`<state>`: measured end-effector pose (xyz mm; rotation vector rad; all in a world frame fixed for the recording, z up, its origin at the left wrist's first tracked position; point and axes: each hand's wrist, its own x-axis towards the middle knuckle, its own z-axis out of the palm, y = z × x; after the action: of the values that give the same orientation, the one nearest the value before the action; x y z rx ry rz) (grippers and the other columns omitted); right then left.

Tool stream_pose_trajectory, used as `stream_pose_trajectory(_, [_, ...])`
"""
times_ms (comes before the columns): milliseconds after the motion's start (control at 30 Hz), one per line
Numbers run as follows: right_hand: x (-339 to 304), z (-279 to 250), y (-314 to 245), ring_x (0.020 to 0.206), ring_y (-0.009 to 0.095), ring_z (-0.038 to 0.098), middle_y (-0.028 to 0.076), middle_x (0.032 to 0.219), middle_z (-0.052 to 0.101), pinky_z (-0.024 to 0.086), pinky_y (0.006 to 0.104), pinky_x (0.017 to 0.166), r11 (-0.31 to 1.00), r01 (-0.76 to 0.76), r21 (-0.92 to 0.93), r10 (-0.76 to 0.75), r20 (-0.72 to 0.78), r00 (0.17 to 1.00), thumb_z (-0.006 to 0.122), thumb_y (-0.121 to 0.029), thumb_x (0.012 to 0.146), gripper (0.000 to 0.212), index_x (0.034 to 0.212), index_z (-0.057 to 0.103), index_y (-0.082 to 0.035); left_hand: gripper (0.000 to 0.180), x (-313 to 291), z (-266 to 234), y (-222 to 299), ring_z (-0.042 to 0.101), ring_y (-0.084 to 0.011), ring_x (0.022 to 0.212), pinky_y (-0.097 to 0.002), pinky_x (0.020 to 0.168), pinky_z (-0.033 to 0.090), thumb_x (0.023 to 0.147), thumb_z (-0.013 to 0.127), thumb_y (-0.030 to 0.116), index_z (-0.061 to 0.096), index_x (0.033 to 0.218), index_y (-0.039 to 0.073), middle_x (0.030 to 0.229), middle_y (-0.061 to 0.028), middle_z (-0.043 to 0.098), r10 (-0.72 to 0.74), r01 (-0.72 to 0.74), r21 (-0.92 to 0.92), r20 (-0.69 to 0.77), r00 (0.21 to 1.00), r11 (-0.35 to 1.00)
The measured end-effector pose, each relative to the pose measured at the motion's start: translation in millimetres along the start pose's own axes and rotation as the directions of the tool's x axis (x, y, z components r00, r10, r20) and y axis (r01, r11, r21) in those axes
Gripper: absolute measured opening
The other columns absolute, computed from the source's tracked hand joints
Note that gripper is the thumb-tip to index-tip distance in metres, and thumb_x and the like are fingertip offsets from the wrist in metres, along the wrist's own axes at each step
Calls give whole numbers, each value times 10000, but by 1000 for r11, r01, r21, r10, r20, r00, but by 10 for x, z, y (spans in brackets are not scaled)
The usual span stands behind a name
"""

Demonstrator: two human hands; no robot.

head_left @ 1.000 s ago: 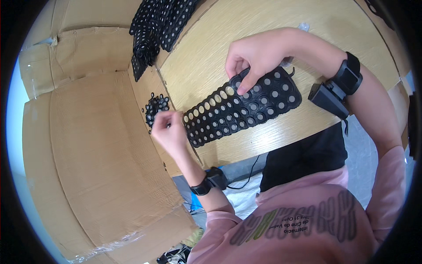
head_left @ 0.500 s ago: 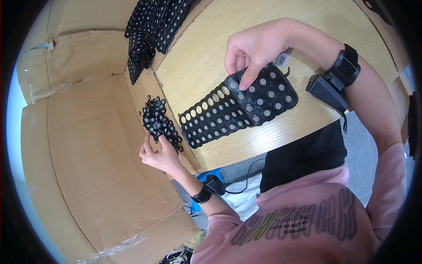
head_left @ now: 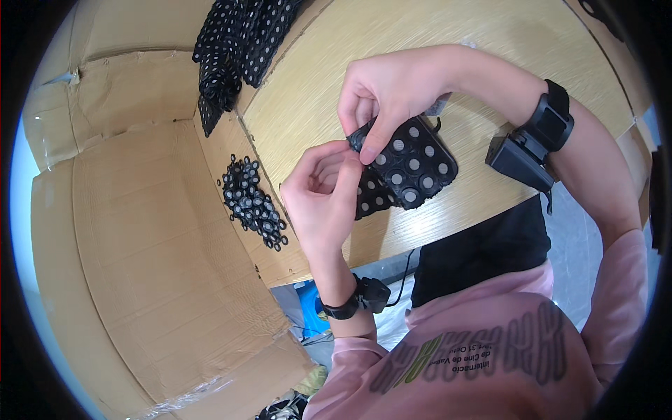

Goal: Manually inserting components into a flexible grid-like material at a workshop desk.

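A black flexible strip with rows of round grey discs lies on the wooden table, one end folded over. My right hand pinches that folded part at its upper left corner, thumb on top and fingers curled behind. My left hand is closed at the same corner, its thumb and fingertips meeting my right thumb. Whatever the left fingertips hold is hidden. The left hand covers most of the strip's flat part. Left of it, a pile of small black rings with grey centres sits along the table's left border.
A tall cardboard sheet stands along the left side. Bunched black dotted material lies at the far edge of the wooden table. Black devices are strapped to my right wrist and left wrist.
My left hand has moved from the pile up and right to the strip's folded corner. My right hand keeps its pinch, slightly further left, and the folded part has shifted left with it.
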<state>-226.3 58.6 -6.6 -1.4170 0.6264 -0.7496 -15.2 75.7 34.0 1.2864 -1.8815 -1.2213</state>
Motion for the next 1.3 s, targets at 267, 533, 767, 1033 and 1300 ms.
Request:
stream_pose_trajectory(267, [66,40,58,864,136,689,107,887,743,506,283,869,980,23,-195,-16,38,999,802,-68,769,230,939,693,42,196,148,-126,-182,693,-145,782,-232,708,554,818,651,-55,633,1011,-79,859,-119,707,-108,120,-103,114,988,987])
stream_pose_trajectory(533, [84,78,80,878,143,688,101,924,739,478,298,932,979,97,-181,-84,82,993,777,-56,793,222,968,683,43,70,248,-183,-370,602,-93,642,-209,590,457,813,609,-59,601,870,-18,770,-74,664,-56,155,-346,281,958,925])
stream_pose_trajectory(767, [27,-34,5,878,119,659,73,932,724,488,272,873,998,44,-53,-42,38,998,759,-38,812,223,995,658,41,106,186,-263,-436,589,-101,683,-212,634,441,788,610,-82,591,867,-14,790,-91,676,-68,108,-324,132,989,940])
stream_pose_trajectory(1033, [86,44,82,799,83,626,43,898,723,480,234,762,985,93,-144,-84,68,994,745,-89,848,171,979,679,1,247,-17,-224,-319,651,-137,839,-267,718,537,833,633,-77,609,1079,-69,941,-129,707,-44,78,-266,131,990,961])
stream_pose_trajectory(1300, [104,69,85,919,128,649,90,974,719,487,278,862,990,68,-121,-60,72,996,745,-60,840,242,1033,643,45,152,104,-356,-462,674,-157,752,-257,634,519,805,623,-74,647,951,-38,874,-137,711,-78,177,-479,218,973,860])
